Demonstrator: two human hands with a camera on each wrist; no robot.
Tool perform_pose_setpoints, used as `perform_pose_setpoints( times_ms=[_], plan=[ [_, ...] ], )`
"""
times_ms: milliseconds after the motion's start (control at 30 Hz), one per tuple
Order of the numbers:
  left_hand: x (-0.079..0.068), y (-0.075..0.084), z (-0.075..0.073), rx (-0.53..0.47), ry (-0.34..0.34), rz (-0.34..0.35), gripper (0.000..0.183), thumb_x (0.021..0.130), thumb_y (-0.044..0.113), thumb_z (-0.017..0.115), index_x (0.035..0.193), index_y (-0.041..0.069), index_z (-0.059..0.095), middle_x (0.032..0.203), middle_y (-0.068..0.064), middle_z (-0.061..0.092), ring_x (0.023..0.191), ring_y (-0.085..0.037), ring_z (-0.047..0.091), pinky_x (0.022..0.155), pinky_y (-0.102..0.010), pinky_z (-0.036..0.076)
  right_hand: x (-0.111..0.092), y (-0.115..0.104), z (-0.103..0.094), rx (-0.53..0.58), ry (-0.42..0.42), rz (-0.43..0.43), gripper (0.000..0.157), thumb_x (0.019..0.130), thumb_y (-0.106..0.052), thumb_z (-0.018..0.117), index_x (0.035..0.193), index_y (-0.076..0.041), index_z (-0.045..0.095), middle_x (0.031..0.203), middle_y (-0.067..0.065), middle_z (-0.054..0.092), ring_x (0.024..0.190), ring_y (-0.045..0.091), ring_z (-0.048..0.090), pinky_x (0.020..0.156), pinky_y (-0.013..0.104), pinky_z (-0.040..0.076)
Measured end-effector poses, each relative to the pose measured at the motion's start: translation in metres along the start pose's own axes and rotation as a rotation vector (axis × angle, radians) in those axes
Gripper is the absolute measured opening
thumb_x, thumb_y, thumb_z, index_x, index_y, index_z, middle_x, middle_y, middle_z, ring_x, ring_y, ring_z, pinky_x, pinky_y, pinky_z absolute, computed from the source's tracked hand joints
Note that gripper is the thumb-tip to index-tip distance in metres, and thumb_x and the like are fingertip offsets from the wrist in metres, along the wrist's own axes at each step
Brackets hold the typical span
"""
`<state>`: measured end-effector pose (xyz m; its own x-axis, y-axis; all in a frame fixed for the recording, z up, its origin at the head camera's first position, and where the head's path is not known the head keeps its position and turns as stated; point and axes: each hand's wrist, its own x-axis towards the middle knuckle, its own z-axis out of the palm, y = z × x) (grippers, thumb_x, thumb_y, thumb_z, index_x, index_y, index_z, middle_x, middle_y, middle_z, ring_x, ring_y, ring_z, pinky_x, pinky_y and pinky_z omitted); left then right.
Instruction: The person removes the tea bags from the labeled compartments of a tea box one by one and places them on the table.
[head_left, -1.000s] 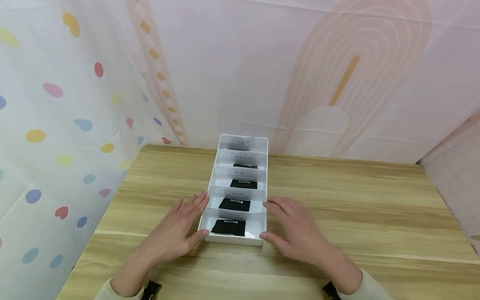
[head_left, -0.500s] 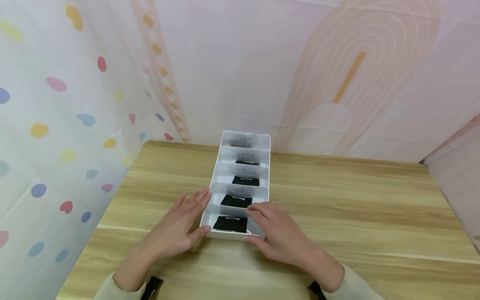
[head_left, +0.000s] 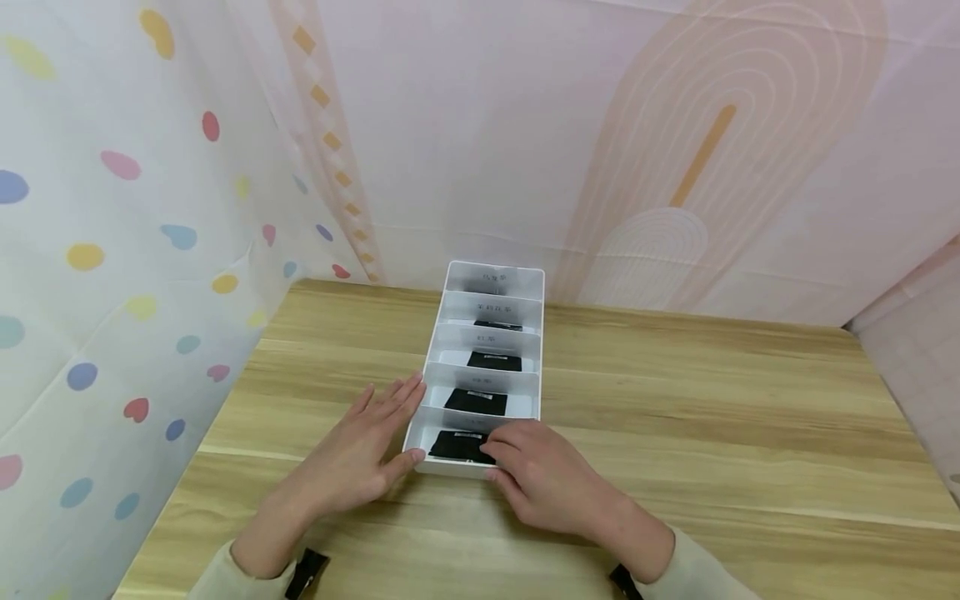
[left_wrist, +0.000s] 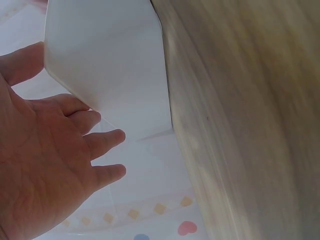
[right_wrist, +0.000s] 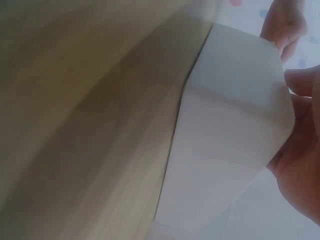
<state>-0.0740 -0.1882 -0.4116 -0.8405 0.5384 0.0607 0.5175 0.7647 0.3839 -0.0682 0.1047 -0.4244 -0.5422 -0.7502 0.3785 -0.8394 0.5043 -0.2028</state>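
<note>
A long white divided box (head_left: 542,350) stands on the table with its short end towards me. Black flat packets lie in its compartments, among them one in the nearest compartment (head_left: 453,445). My left hand (head_left: 367,454) rests against the box's left side, fingers extended, thumb at the front left corner; the left wrist view shows these fingers along the white wall (left_wrist: 115,65). My right hand (head_left: 551,479) reaches over the front right corner, bent fingers at the right end of the nearest packet, thumb apart from them at the front rim. It covers that corner and part of the packet.
The wooden table (head_left: 712,417) extends to both sides of the box. A pale patterned cloth (head_left: 487,150) hangs right behind the box, and a dotted cloth (head_left: 127,333) hangs at the left. Dark printed labels mark the dividers.
My right hand has moved left from the box's right side, over the rim to the nearest packet, its fingers bending more. My left hand stays on the box's left side.
</note>
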Motion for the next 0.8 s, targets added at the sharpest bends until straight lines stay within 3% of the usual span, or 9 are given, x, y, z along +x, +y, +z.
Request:
perform_pose_setpoints(
  times_ms=[333,800],
  plan=[
    [-0.0004,0.0001,0.0018,0.004,0.0,0.007,0.079,0.102,0.034,0.066,0.162,-0.003,0.03,0.171,-0.014,0.024,0.154,-0.042,0.03,0.124,-0.065,0.017,-0.0016,0.0005,0.0057,-0.011,0.041,-0.091,0.008,0.094,-0.008,0.073,0.101,-0.005,0.075,0.1,0.0,0.07,0.099,0.019,0.067,0.098,0.034,0.052],
    [0.0002,0.0027,0.0003,-0.014,-0.016,-0.016,0.08,0.102,0.035,0.066,0.163,-0.002,0.029,0.172,-0.015,0.023,0.155,-0.043,0.026,0.125,-0.064,0.015,-0.0031,-0.0013,0.005,0.031,0.052,-0.042,0.004,0.097,-0.009,0.071,0.098,-0.006,0.074,0.098,-0.001,0.071,0.096,0.017,0.068,0.095,0.032,0.054]
  ],
)
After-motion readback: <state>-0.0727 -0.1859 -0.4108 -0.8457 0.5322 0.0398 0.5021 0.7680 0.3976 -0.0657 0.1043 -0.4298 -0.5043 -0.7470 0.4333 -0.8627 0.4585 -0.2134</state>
